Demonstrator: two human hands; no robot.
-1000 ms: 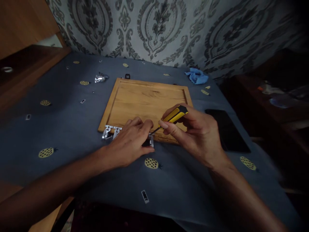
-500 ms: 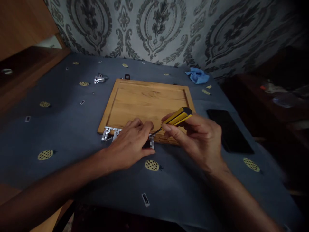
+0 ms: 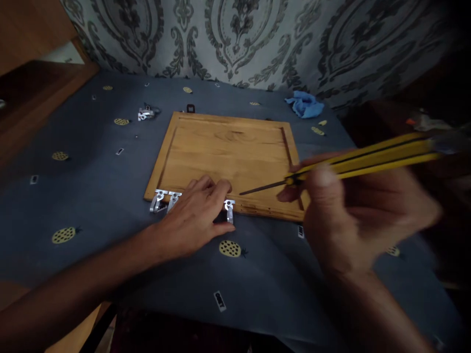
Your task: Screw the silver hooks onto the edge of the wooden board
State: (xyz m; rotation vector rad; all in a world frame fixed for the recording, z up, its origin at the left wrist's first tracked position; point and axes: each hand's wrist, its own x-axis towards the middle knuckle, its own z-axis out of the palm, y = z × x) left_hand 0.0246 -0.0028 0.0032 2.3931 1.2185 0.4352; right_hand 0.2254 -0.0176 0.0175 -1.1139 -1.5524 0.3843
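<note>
- Since 0.5 s ago, the right hand [image 3: 353, 220] has swung up and out to the right, lifting the screwdriver [image 3: 368, 159] off the bracket [image 3: 228, 210]. Its tip now hangs over the wooden board [image 3: 224, 147], apart from the metal.
- Right hand: motion-blurred, fist closed round the yellow-and-black handle, forearm entering from bottom right. Handle points up-right, shaft slants down-left.
- Left hand [image 3: 198, 215]: palm down, fingers loosely spread w/ tips on the board's near edge, forearm running in from bottom left. Not clenched; grips nothing that shows.
- Bracket stands at the board's near edge, btwn the left forefinger and thumb tips. Whether they touch it, can't tell.
- Two more brackets [image 3: 164, 200] sit side by side at the board's near-left corner, just left of the left hand.
- Board lies flat at ctr of the blue pineapple-print cloth [image 3: 91, 196].
- Bkgd: crumpled blue rag [image 3: 304, 105] at far right, nr the patterned wall [image 3: 235, 44]. Small metal part [image 3: 145, 113] lies far left, well apart from the board.
</note>
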